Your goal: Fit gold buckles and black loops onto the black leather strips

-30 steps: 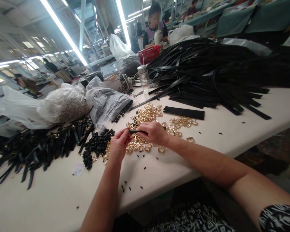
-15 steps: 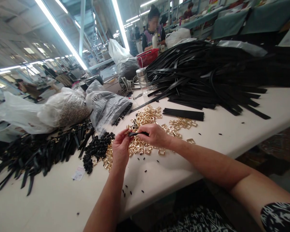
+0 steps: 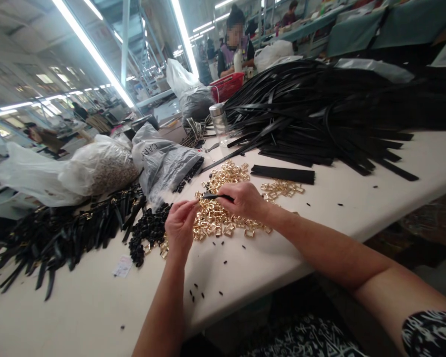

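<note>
Right hand and left hand have drawn slightly apart; right fingers grip a black strap over gold buckles, inward from the front edge of the bench; left fingers bunch near the strap's tip, hold unclear.

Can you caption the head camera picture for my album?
A right hand holds a black strap, its tip by the left hand, above many gold-coloured frames.

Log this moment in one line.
right hand: grips strap | left hand: fingertips at strap's end, hold unclear | near both hands: gold frames | beside left hand: black pieces
</note>
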`<state>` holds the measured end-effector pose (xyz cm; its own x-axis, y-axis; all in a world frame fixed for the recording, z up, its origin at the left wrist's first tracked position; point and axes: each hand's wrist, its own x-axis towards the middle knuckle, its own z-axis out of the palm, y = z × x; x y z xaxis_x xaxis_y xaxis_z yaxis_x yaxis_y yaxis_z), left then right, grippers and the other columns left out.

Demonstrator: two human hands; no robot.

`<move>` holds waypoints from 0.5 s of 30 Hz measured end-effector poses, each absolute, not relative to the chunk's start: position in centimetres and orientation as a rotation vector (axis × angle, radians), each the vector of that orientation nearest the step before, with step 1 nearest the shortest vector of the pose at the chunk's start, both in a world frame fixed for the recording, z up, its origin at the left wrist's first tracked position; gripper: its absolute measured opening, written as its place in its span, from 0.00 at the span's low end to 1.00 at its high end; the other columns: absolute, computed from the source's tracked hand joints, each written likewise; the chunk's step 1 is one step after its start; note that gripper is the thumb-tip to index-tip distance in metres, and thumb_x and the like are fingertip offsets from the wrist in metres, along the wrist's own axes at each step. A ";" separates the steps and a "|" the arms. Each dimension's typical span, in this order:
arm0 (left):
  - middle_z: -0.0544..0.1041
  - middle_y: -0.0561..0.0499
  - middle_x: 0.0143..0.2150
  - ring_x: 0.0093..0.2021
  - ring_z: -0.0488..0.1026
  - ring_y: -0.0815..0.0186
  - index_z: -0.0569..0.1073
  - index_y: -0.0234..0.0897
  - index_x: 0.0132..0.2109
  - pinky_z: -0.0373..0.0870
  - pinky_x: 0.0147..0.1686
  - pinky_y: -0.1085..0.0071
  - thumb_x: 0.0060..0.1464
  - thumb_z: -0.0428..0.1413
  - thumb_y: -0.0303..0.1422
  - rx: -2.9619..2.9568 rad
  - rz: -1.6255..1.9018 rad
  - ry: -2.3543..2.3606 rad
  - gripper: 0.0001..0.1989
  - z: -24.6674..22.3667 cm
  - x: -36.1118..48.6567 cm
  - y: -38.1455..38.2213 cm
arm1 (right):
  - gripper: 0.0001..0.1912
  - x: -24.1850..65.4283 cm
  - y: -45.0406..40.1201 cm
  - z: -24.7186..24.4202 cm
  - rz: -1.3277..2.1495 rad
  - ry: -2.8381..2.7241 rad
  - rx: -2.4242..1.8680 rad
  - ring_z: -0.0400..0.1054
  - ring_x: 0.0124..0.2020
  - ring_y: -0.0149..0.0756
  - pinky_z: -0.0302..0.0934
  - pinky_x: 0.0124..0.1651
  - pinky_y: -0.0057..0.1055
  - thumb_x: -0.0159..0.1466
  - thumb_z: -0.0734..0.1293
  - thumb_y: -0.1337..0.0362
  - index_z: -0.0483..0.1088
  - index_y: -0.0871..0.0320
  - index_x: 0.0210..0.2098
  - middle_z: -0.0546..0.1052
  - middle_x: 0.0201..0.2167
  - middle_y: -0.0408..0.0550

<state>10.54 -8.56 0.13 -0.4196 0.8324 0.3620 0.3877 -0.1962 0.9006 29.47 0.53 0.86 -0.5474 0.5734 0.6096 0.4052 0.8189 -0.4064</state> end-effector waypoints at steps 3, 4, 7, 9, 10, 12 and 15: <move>0.76 0.51 0.37 0.37 0.72 0.67 0.81 0.44 0.41 0.69 0.40 0.71 0.51 0.62 0.38 1.630 1.515 1.776 0.10 0.7 10.4 -8.9 | 0.11 29.2 0.8 0.3 0.243 -2.292 -0.704 0.60 0.26 0.28 0.47 0.29 0.28 0.64 0.63 0.61 0.71 0.59 0.29 0.73 0.26 0.44; 0.76 0.51 0.36 0.35 0.72 0.68 0.81 0.44 0.42 0.69 0.38 0.72 0.52 0.61 0.38 1.617 1.480 1.739 0.10 0.7 10.4 -9.0 | 0.10 29.1 0.8 0.1 0.247 -2.312 -0.682 0.61 0.26 0.28 0.47 0.29 0.28 0.65 0.63 0.61 0.72 0.59 0.31 0.74 0.27 0.44; 0.77 0.51 0.37 0.32 0.70 0.71 0.81 0.43 0.42 0.68 0.34 0.74 0.51 0.62 0.39 1.424 1.449 1.619 0.12 0.6 10.4 -9.0 | 0.10 28.7 0.6 -0.5 0.278 -2.349 -0.591 0.63 0.27 0.28 0.49 0.29 0.27 0.66 0.62 0.62 0.73 0.59 0.34 0.75 0.30 0.44; 0.78 0.51 0.34 0.28 0.68 0.73 0.81 0.40 0.42 0.67 0.30 0.76 0.49 0.63 0.39 1.254 1.445 1.569 0.13 0.4 10.3 -8.8 | 0.10 28.5 0.4 -0.6 0.301 -2.341 -0.529 0.64 0.28 0.28 0.51 0.30 0.27 0.66 0.62 0.62 0.73 0.59 0.35 0.76 0.30 0.44; 0.77 0.52 0.32 0.27 0.67 0.74 0.81 0.39 0.42 0.66 0.28 0.77 0.48 0.64 0.39 1.171 1.450 1.535 0.14 0.2 10.2 -8.6 | 0.10 28.5 0.3 -0.6 0.309 -2.324 -0.506 0.65 0.28 0.28 0.51 0.30 0.26 0.67 0.62 0.62 0.73 0.59 0.35 0.75 0.30 0.44; 0.73 0.54 0.26 0.23 0.64 0.76 0.81 0.38 0.41 0.63 0.24 0.79 0.45 0.65 0.39 1.010 1.476 1.429 0.16 0.0 10.1 -8.3 | 0.10 28.4 0.1 -0.5 0.330 -2.281 -0.477 0.65 0.29 0.27 0.53 0.31 0.26 0.67 0.61 0.62 0.73 0.59 0.36 0.76 0.30 0.44; 0.70 0.55 0.24 0.22 0.63 0.78 0.80 0.35 0.40 0.61 0.21 0.82 0.41 0.67 0.38 0.806 1.492 1.245 0.17 0.0 10.0 -8.0 | 0.10 28.4 0.0 -0.4 0.378 -2.220 -0.435 0.66 0.29 0.27 0.54 0.31 0.25 0.67 0.61 0.61 0.73 0.59 0.37 0.75 0.30 0.44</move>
<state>9.99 -7.99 -0.03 -0.2867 0.9528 -0.1000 -0.2690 0.0201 0.9629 28.40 0.00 -0.39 -0.6014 0.4285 0.6743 0.1813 0.8952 -0.4072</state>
